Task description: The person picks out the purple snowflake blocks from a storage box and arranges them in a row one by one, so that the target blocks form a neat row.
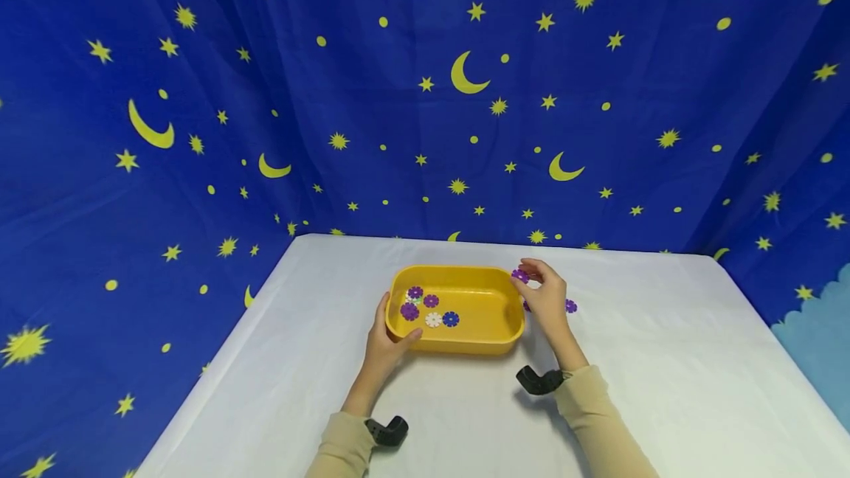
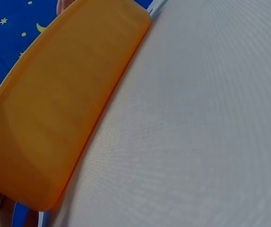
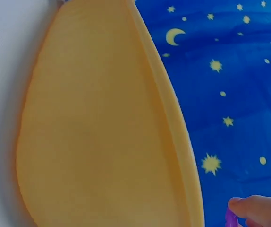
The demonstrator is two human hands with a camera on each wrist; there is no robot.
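Note:
A yellow plastic tub [image 1: 488,308] stands on the white table. My left hand [image 1: 382,349] grips its left end, thumb over the near rim and fingers along the outer side. Between thumb and fingers my right hand [image 1: 547,302] pinches a purple notched plastic disc [image 1: 520,276] at the tub's right rim. That disc [image 3: 230,219] shows edge-on in the right wrist view, beyond the tub's wall [image 3: 102,113]. In the tub's left half lie several loose discs: purple ones [image 1: 409,311], a white one [image 1: 433,320] and a blue one [image 1: 451,319].
To the right of the tub, purple discs [image 1: 571,306] lie on the white tabletop [image 1: 664,360], partly hidden behind my right hand. A blue curtain [image 1: 398,109] with yellow moons and stars hangs behind the table and along its sides.

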